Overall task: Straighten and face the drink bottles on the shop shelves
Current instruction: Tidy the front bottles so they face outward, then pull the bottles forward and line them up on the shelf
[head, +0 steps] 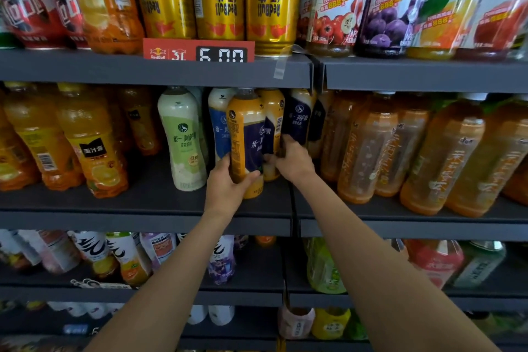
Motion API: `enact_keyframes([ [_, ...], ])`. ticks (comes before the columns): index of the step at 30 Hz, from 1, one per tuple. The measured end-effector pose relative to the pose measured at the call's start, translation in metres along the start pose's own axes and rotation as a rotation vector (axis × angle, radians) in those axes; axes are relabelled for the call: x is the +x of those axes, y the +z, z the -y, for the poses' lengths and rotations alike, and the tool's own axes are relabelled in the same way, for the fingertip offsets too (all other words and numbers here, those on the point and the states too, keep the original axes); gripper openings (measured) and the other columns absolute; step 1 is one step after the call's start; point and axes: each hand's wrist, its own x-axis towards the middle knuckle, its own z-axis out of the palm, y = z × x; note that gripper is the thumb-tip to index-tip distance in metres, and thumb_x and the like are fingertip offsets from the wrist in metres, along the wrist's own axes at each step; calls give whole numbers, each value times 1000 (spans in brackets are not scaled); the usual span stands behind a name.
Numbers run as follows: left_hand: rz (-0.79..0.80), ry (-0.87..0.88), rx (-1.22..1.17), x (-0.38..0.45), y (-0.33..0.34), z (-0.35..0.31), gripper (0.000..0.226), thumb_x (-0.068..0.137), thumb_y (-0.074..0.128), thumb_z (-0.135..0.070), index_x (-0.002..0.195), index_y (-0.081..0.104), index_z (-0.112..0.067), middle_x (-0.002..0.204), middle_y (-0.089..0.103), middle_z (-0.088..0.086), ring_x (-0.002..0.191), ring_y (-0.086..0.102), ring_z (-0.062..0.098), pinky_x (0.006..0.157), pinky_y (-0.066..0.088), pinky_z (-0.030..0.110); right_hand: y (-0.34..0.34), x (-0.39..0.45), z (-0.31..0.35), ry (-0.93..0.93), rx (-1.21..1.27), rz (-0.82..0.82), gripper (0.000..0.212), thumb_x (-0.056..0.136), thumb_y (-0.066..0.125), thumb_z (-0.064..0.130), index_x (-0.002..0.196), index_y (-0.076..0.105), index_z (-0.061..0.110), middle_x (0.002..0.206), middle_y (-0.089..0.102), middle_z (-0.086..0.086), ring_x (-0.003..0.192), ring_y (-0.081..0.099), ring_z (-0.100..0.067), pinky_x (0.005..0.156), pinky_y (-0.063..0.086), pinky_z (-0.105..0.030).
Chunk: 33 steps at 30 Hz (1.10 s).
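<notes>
On the middle shelf (143,203) stands a row of milk-tea bottles. My left hand (228,188) grips the lower part of a yellow-and-navy bottle (247,134) at the front of the row, its label turned partly sideways. My right hand (291,157) reaches just behind it and holds a second yellow-and-navy bottle (273,111); my fingers are curled round its lower body. A green-and-white bottle (183,137) stands to the left, a blue-and-white one (218,123) behind my left hand, and a navy bottle (300,117) to the right.
Orange juice bottles (91,143) fill the shelf's left, amber tea bottles (440,157) its right. Gold cans (218,0) and a red price tag (198,50) sit on the shelf above. Lower shelves hold mixed drinks (128,257). A vertical divider (294,208) splits the shelving.
</notes>
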Motion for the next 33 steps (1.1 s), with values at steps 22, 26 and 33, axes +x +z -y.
enact_keyframes([
  [22,-21,28,-38,17,-3,32,70,47,68,-71,97,41,-30,106,59,5,102,57,24,88,49,47,3,49,-20,269,29,-429,42,82,70,27,114,57,3,118,60,-15,106,59,-31,83,49,-36],
  [26,-11,36,-54,18,-4,35,59,48,70,-70,87,38,-39,106,59,4,102,57,24,89,48,47,6,44,-19,198,186,-425,42,79,74,25,113,62,5,116,64,-12,107,61,-24,85,47,-29],
  [33,0,52,-46,19,-4,36,59,49,69,-69,89,38,-38,106,59,2,102,57,23,89,48,46,9,43,-27,88,317,-252,37,82,70,12,117,58,4,114,64,-12,81,68,-25,74,58,-39],
])
